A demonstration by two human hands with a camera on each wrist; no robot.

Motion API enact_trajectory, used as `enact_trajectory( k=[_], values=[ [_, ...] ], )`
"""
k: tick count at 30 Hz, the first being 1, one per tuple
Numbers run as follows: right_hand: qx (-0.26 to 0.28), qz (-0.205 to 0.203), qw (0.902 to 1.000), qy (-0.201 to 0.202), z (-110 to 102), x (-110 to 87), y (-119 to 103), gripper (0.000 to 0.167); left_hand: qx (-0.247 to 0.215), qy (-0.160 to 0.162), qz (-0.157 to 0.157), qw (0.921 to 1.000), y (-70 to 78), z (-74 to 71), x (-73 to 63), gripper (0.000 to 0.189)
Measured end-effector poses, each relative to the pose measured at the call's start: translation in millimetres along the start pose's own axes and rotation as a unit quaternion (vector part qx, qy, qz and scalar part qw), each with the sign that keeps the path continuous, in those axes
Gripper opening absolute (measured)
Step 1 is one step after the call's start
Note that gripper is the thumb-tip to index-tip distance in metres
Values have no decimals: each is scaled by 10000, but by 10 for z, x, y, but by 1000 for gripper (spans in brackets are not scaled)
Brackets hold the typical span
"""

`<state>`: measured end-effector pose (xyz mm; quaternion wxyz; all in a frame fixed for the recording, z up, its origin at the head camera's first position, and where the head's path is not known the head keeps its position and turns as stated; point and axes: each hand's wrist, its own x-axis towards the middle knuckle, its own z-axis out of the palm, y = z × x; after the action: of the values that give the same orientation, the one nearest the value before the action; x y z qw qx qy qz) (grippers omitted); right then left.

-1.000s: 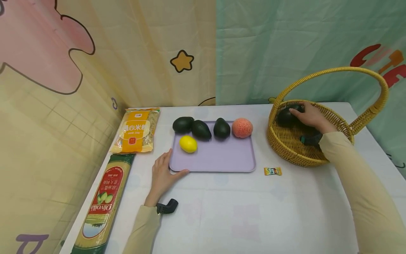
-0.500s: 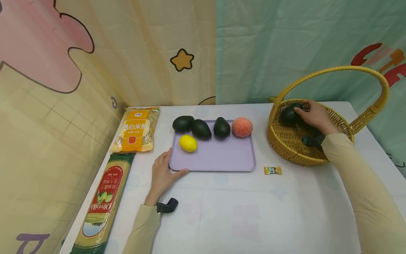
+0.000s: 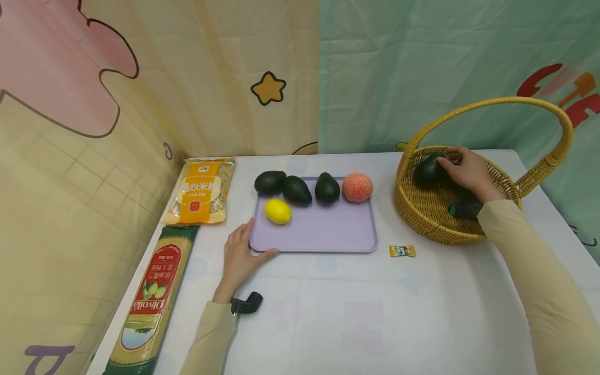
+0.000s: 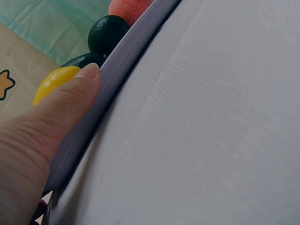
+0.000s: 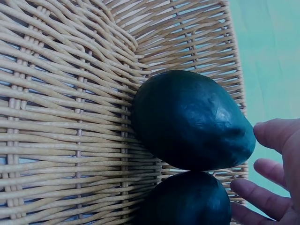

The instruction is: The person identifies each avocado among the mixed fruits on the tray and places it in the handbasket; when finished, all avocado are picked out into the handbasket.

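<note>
My left hand (image 3: 240, 263) lies at the near left corner of a lilac tray (image 3: 328, 234), fingers straight along its side. In the left wrist view, the thumb rests on the tray rim (image 4: 112, 70). On the tray are a lemon (image 3: 278, 211), several avocados (image 3: 327, 188) and a bumpy coral-pink ball (image 3: 358, 187). Inside the wicker basket (image 3: 436, 229), my right hand (image 3: 469, 169) has its thumb tip against an avocado (image 5: 192, 119), with its other fingers spread loosely. A second avocado (image 5: 187, 201) sits beside that one.
The basket's tall handle (image 3: 492, 101) arches above my right hand. A small wrapped candy (image 3: 402, 251) lies between tray and basket. On the left are a bag of rice pasta (image 3: 202, 190) and a long pack of spaghetti (image 3: 152, 297). Curtains hang behind the table.
My right hand has shifted slightly right within the basket, and more of the avocado beside its thumb shows. The left hand and tray have stayed put.
</note>
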<state>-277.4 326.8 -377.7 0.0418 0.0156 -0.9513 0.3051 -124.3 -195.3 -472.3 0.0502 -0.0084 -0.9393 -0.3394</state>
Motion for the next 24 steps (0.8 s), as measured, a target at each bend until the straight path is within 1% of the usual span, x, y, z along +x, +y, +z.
enact_trajectory(
  k=[6, 12, 19, 24],
  values=[
    [62, -147, 9995, 290, -23, -42, -17, 61, 30, -29, -43, 10000, 2, 2, -1, 102],
    [123, -453, 9954, 839, -44, -115, -75, 51, 58, -93, -69, 9999, 11, -2, -6, 104],
    [273, -813, 9868, 1374, -73, -261, -203, 43, 69, -96, -53, 9999, 15, -9, -6, 104],
    [402, -1183, 9755, 1810, -72, -380, -329, 38, 41, -64, -8, 10000, 15, -14, -7, 104]
  ],
)
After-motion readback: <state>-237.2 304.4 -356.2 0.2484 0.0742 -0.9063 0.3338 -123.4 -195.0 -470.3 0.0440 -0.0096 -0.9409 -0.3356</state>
